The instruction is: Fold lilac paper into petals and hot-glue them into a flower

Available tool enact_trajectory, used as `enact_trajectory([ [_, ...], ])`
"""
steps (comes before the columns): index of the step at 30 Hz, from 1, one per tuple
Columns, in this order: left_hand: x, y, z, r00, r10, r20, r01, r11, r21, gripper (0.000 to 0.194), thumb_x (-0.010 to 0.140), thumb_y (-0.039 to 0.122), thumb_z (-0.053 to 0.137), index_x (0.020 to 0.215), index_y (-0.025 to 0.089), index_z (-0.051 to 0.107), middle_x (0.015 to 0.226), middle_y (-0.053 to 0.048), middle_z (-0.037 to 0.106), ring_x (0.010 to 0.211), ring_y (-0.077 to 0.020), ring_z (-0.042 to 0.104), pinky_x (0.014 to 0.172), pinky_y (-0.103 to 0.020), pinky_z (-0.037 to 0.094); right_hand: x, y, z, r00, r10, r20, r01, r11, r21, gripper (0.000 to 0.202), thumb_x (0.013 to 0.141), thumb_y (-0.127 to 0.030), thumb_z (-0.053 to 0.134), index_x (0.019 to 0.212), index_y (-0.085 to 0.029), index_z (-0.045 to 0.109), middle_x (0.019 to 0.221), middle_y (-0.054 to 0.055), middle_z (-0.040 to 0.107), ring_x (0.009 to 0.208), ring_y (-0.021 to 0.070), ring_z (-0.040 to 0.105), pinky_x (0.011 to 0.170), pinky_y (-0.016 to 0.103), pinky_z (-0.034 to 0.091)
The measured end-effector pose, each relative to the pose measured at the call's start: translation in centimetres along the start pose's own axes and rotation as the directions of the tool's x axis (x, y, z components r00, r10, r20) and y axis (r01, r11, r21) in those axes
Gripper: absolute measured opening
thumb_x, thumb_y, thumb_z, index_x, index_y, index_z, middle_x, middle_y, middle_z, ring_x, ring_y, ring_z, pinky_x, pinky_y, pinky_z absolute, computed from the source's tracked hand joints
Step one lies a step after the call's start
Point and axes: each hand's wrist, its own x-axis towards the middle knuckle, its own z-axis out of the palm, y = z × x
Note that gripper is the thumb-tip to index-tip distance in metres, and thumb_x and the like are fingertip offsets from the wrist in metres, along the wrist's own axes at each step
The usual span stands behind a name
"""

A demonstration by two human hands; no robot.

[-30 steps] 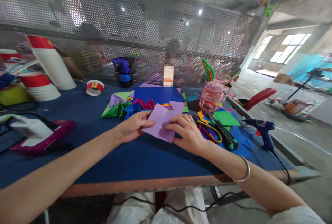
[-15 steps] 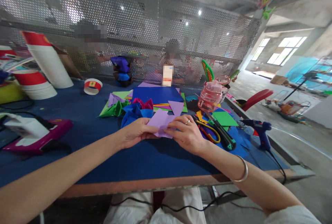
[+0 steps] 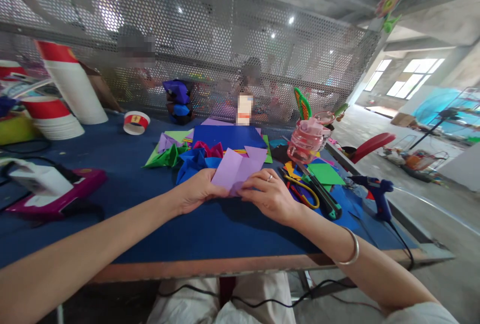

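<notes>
Neatly, the purple paper [image 3: 226, 170] sits between left grip [image 3: 200, 189] and right grip [image 3: 269, 195], both pinching its lower part.

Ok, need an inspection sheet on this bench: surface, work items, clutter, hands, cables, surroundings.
Surface: blue tabletop, mostly covered toward the back and sides.
Work items: purple paper held up; folded paper pieces and a paper stack beyond it.
Clutter: paper cups left; pink jar, cutter and glue gun right.
Hands: left hand and right hand both gripping the purple paper.
Cables: glue-gun cord at the right edge; black cable across the lap.
Surroundings: perforated screen behind; people visible through it.
</notes>
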Motion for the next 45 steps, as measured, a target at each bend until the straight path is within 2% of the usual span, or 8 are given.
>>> enact_trajectory([
  [6, 0.0, -0.2, 0.0, 0.999, 0.043, 0.028, -0.045, 0.995, 0.084, 0.042, 0.049, 0.009, 0.08, 0.089, 0.016, 0.074, 0.088, -0.003, 0.075, 0.085, -0.0224, 0.068, 0.088, -0.036, 0.051, 0.2, -0.2, 0.1, 0.997, 0.08, -0.006, -0.079, 0.995, 0.067, 0.015, 0.095, -0.028, 0.056, 0.096, -0.024, 0.071, 0.098, 0.002, 0.074, 0.092, 0.017, 0.06, 0.084, 0.034, 0.041],
  [10, -0.1, -0.1, 0.1, 0.999, 0.033, 0.041, -0.037, 0.993, 0.112, 0.042, 0.049, 0.009, 0.079, 0.09, 0.016, 0.073, 0.088, -0.003, 0.075, 0.085, -0.0208, 0.067, 0.086, -0.033, 0.05, 0.3, -0.3, -0.1, 0.993, 0.11, -0.038, -0.105, 0.988, 0.117, 0.015, 0.095, -0.03, 0.057, 0.091, -0.021, 0.068, 0.093, 0.001, 0.075, 0.087, 0.016, 0.06, 0.084, 0.033, 0.039],
  [18, -0.4, 0.4, 0.2, 0.98, 0.035, 0.195, -0.045, 0.998, 0.046, 0.046, 0.055, 0.006, 0.075, 0.099, 0.019, 0.073, 0.098, -0.002, 0.075, 0.094, -0.0174, 0.067, 0.087, -0.024, 0.049, 0.3, -0.3, -0.2, 0.994, 0.095, -0.048, -0.089, 0.989, 0.117, 0.014, 0.095, -0.027, 0.058, 0.087, -0.021, 0.066, 0.091, 0.001, 0.074, 0.088, 0.0161, 0.059, 0.083, 0.032, 0.039],
  [22, -0.3, 0.1, 0.1, 0.99, 0.001, 0.142, -0.002, 1.0, 0.013, 0.045, 0.061, 0.02, 0.084, 0.105, 0.019, 0.071, 0.106, -0.005, 0.074, 0.095, -0.0194, 0.068, 0.09, -0.03, 0.052, 0.3, -0.4, -0.2, 0.996, 0.079, -0.035, -0.075, 0.992, 0.103, 0.015, 0.095, -0.028, 0.057, 0.087, -0.021, 0.067, 0.091, 0.002, 0.074, 0.089, 0.0165, 0.059, 0.084, 0.032, 0.039],
  [26, 0.1, -0.7, -0.1, 0.999, 0.003, 0.032, -0.003, 1.0, 0.013, 0.047, 0.059, 0.03, 0.088, 0.1, 0.016, 0.071, 0.097, -0.006, 0.076, 0.087, -0.0194, 0.07, 0.085, -0.032, 0.056, 0.2, -0.3, 0.0, 0.995, 0.082, -0.048, -0.076, 0.991, 0.114, 0.015, 0.095, -0.031, 0.058, 0.088, -0.021, 0.068, 0.091, 0.001, 0.074, 0.088, 0.0157, 0.059, 0.085, 0.031, 0.038],
  [31, 0.4, -1.2, -0.3, 0.999, 0.02, 0.046, -0.023, 0.998, 0.06, 0.043, 0.054, 0.031, 0.09, 0.09, 0.014, 0.073, 0.084, -0.005, 0.077, 0.078, -0.0188, 0.071, 0.081, -0.032, 0.058, 0.2, -0.3, 0.2, 0.986, 0.148, -0.08, -0.139, 0.985, 0.106, 0.018, 0.093, -0.036, 0.06, 0.086, -0.021, 0.067, 0.087, 0.001, 0.074, 0.085, 0.0149, 0.061, 0.084, 0.031, 0.037],
  [38, 0.0, -1.1, 0.2, 0.988, 0.057, 0.142, -0.072, 0.992, 0.104, 0.041, 0.06, 0.029, 0.087, 0.095, 0.014, 0.073, 0.09, -0.007, 0.077, 0.087, -0.0215, 0.072, 0.079, -0.032, 0.059, 0.3, -0.5, 0.1, 0.951, 0.284, -0.124, -0.283, 0.959, 0.027, 0.027, 0.089, -0.043, 0.064, 0.076, -0.02, 0.064, 0.076, 0.0, 0.071, 0.076, 0.0153, 0.057, 0.08, 0.031, 0.034],
  [45, -0.3, -0.9, 0.9, 0.987, 0.071, 0.146, -0.089, 0.988, 0.124, 0.038, 0.061, 0.026, 0.085, 0.095, 0.015, 0.072, 0.09, -0.005, 0.077, 0.088, -0.021, 0.072, 0.078, -0.03, 0.058, 0.4, -1.0, 0.0, 0.92, 0.387, -0.067, -0.389, 0.921, -0.017, 0.025, 0.083, -0.041, 0.072, 0.072, -0.02, 0.063, 0.071, -0.001, 0.068, 0.074, 0.0156, 0.054, 0.077, 0.03, 0.032],
])
